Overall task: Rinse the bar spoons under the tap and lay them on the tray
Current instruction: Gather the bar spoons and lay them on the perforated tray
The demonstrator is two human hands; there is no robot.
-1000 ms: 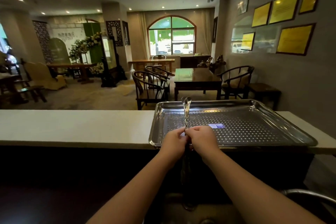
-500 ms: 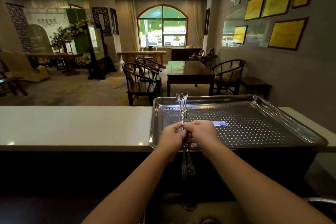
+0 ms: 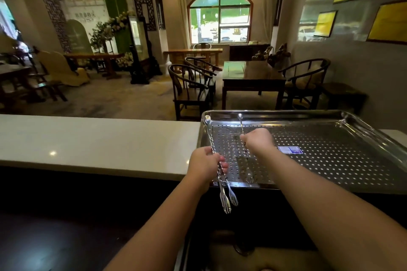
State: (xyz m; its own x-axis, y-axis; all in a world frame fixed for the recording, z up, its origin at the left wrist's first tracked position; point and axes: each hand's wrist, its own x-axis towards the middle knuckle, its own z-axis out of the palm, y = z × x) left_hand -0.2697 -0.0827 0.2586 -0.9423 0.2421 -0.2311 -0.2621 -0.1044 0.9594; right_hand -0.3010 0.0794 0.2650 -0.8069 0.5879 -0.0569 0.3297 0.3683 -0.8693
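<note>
Head cam: our left hand (image 3: pixel 206 166) fists two twisted steel bar spoons (image 3: pixel 221 179), fork ends down, at perforated steel tray (image 3: pixel 330 160) near-left corner. Right hand (image 3: pixel 258 139), palm down over tray, pinches third spoon (image 3: pixel 246 156) w/ fork tip touching tray.

Perforated stainless steel tray (image 3: pixel 330 160): right end cut by frame edge. Small blue label (image 3: pixel 289 150) on its floor: print unreadable. Twisted steel bar spoons' shafts (image 3: pixel 212 148): middles hidden inside closed left hand (image 3: pixel 206 166).
</note>
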